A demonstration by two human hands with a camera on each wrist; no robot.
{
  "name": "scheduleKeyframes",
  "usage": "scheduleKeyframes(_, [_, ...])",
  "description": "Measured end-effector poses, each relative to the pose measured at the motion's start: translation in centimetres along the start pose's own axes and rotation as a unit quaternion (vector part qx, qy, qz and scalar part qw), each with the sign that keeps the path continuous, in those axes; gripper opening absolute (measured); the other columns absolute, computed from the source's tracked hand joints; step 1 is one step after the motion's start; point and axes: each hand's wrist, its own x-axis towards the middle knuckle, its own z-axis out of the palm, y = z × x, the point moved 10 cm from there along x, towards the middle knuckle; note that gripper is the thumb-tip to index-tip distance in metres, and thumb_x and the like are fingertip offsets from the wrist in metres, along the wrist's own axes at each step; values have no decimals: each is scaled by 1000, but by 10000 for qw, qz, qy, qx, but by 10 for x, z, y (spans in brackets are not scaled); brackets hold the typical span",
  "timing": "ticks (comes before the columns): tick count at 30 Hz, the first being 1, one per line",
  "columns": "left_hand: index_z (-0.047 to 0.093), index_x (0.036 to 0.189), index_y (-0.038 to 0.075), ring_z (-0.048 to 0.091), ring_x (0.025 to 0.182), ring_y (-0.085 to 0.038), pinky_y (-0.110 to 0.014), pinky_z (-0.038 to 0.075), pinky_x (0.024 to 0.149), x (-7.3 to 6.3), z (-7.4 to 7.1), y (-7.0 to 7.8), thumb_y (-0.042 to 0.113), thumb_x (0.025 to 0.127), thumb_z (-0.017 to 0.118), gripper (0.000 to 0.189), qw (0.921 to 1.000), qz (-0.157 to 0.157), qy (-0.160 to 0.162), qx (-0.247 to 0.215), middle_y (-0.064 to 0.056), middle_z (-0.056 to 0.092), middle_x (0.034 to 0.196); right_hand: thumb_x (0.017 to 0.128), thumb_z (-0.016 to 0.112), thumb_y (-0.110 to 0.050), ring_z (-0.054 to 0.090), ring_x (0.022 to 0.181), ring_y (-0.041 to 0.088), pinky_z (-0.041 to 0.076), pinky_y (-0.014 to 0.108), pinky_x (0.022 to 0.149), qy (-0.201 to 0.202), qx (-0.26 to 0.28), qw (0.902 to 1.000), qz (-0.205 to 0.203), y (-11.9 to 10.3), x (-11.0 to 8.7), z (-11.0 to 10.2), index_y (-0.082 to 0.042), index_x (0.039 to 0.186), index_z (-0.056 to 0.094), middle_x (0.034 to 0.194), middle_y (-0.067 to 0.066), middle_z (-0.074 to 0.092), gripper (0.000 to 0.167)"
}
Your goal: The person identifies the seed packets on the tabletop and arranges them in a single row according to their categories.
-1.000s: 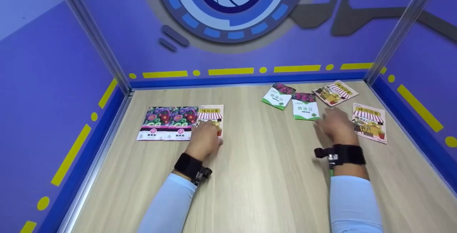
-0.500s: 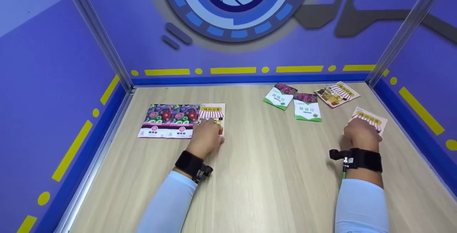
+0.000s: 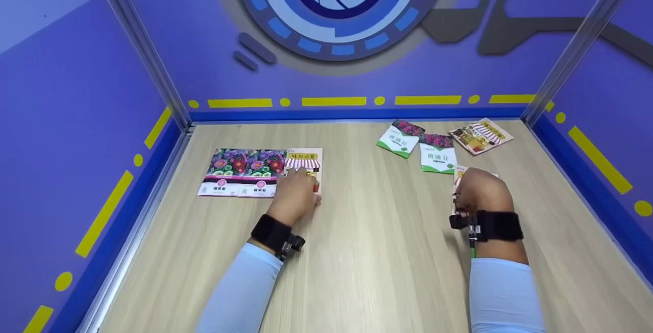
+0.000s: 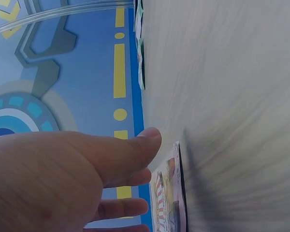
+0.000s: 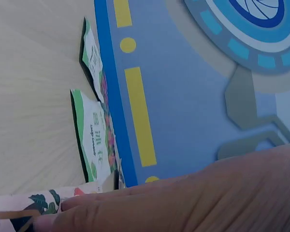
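My left hand [image 3: 294,196] rests on a seed packet with a striped awning [image 3: 303,158], its fingers over the lower half. Two flower seed packets [image 3: 223,169] lie in a row directly left of it, edges meeting or overlapping. In the left wrist view the thumb [image 4: 135,150] and fingers extend loosely beside that awning packet [image 4: 171,186]. On the right, my right hand [image 3: 483,190] pinches another awning seed packet [image 3: 459,171], mostly hidden below the hand. Part of this packet [image 5: 19,202] shows at the fingertips in the right wrist view.
Two green-and-white seed packets [image 3: 437,155] lie near the back right, close together. Another awning packet [image 3: 482,136] lies tilted farther right. Blue printed walls [image 3: 326,88] with metal corner posts enclose the wooden table [image 3: 367,251] at the back and sides.
My right hand moved right to the awning packet near the right edge, took hold of it, and brought it left, below the green-and-white packets. My left hand has stayed in place.
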Motion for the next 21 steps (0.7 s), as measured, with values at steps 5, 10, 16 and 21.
scheduleKeyframes(5, [83, 98, 15, 68, 127, -40, -67, 51, 114, 0, 0, 0, 38, 99, 87, 23, 10000, -9, -25, 10, -15, 75, 129, 82, 83, -1, 53, 70, 21, 40, 32, 59, -176, 215, 9993, -248, -21, -2, 6, -9, 80, 80, 75, 1, 64, 9])
scheduleKeyframes(10, [82, 95, 15, 68, 127, -40, -68, 50, 116, 0, 0, 0, 38, 99, 88, 24, 10000, -23, -53, -30, -15, 75, 130, 84, 80, 1, 54, 71, 20, 42, 31, 60, -355, 347, 9970, -595, -54, -2, 16, -6, 88, 84, 79, 2, 67, 10])
scheduleKeyframes(16, [81, 95, 15, 67, 128, -40, -70, 48, 118, 0, 0, -1, 39, 99, 87, 25, 10000, -36, -48, 1, -15, 75, 131, 89, 81, -3, 68, 75, 22, 54, 31, 62, -492, 522, 9935, -887, -93, -8, 30, -6, 105, 88, 92, 7, 80, 17])
scheduleKeyframes(21, [82, 98, 14, 68, 126, -40, -69, 49, 116, 0, 1, 0, 38, 99, 87, 24, 10000, 3, -61, -13, -15, 75, 130, 89, 80, -3, 74, 66, 25, 55, 31, 55, -524, 432, 9921, -1051, -123, -7, 46, -7, 83, 81, 77, 9, 79, 7])
